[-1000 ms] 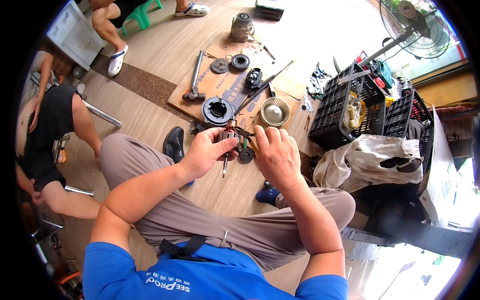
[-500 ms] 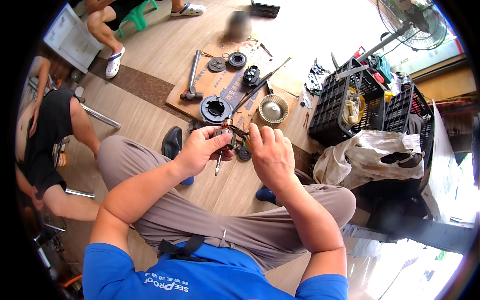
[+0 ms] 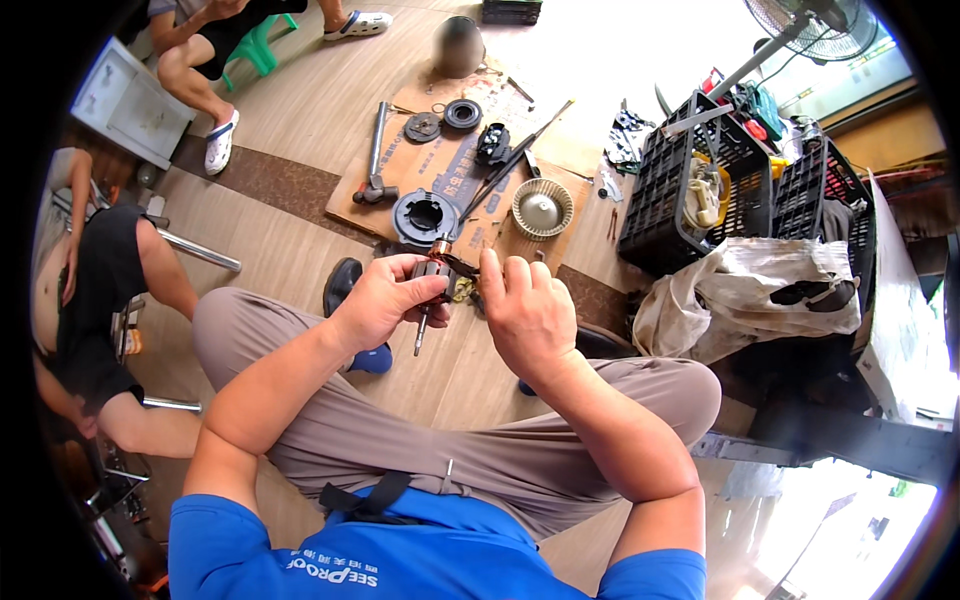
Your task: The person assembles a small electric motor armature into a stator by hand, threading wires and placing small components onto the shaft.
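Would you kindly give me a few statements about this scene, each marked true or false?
1. The left hand holds a motor rotor, with the right hand close by. True.
2. The right hand rests on a knee. False: it is raised near the rotor.
3. A round dark housing lies left of a pale fan wheel. True.
4. The fan wheel sits inside a crate. False: it lies on cardboard.
5. The person's shirt is blue. True.

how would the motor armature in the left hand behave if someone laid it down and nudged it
The motor armature would probably roll, its body looking roughly cylindrical. It should feel stiff, with a straight, metal-looking shaft. It's likely heavy for its size, given its dark metallic look and copper-coloured end.
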Tool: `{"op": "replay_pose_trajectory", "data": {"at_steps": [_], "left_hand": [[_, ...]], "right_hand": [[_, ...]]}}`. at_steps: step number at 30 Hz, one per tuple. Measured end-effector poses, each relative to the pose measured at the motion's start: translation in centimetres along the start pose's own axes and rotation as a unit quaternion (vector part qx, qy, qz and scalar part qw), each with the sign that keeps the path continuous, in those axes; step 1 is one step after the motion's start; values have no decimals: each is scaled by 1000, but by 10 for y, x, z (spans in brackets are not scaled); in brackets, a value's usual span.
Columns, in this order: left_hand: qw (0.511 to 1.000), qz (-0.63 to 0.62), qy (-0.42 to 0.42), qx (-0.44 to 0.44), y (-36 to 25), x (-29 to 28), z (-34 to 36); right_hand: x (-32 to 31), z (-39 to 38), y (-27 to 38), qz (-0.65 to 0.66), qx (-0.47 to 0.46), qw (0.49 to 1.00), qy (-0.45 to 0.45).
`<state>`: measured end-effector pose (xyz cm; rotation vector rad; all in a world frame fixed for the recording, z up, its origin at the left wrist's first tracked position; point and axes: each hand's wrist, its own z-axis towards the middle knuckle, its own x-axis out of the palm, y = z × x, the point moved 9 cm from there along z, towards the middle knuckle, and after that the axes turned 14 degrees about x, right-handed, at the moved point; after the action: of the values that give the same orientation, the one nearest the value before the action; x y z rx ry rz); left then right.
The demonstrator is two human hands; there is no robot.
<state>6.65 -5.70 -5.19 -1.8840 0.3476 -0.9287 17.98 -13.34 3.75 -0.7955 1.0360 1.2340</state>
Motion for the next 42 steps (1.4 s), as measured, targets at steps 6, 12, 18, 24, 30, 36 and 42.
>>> {"op": "replay_pose_trajectory", "data": {"at_steps": [6,12,18,24,30,36,42], "left_hand": [[999,41,4,-31,2,-2,2],[997,64,-1,-51,3,-4,2],[998,57,-5,-39,-6,1,3],[999,39,-5,-30,-10,3,3],[994,98,12,-36,-14,2,3],[993,115,15,-39,-15,3,3],[995,100,6,-26,-13,2,5]], "right_hand": [[9,-6,-2,24,4,1000,17],[15,-8,-3,49,-5,999,19],[15,-7,-3,60,0,998,4],[5,-3,-1,46,19,998,-24],[2,-3,1,26,-3,999,-29],[0,-2,0,17,-1,1000,-25],[-1,-1,-3,16,-1,1000,-21]]}}
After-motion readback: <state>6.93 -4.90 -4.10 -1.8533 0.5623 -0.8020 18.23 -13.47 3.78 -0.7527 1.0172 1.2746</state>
